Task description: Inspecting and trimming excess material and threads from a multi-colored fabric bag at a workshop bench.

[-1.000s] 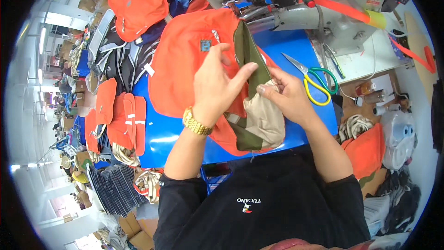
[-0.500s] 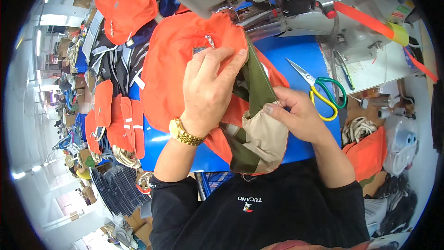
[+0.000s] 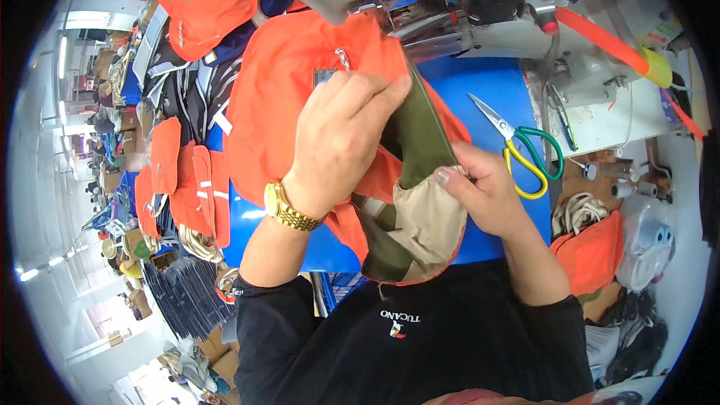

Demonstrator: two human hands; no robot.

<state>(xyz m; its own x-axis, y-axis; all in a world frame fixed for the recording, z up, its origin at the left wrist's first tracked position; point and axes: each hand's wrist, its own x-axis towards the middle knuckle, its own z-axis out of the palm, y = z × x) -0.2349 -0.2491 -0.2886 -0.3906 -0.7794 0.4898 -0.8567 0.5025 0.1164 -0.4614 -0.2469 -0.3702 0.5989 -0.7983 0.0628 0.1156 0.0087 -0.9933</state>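
An orange bag [image 3: 274, 97] with an olive-green and beige lining [image 3: 431, 217] lies spread across the blue tabletop [image 3: 480, 71]. Its upper edge runs up to the sewing machine [image 3: 431, 30]. My left hand [image 3: 341, 131], a gold watch on its wrist, pinches the bag's edge near the machine. Lower down the same edge, my right hand [image 3: 484, 187] grips the fabric between thumb and fingers where green meets beige. A zipper pull [image 3: 343, 58] hangs on the orange side by my left knuckles. The fabric under my left palm is hidden.
Scissors [image 3: 517, 150] with green and yellow handles lie right of the bag. Small snips [image 3: 561, 116] rest beside the machine base. Orange pieces [image 3: 199, 187] and a dark stack [image 3: 187, 296] stand at left. More orange fabric [image 3: 590, 255] sits at lower right.
My left hand has shifted slightly, still on the edge. The olive lining between my hands looks straighter and tauter. The whole view has moved a little.
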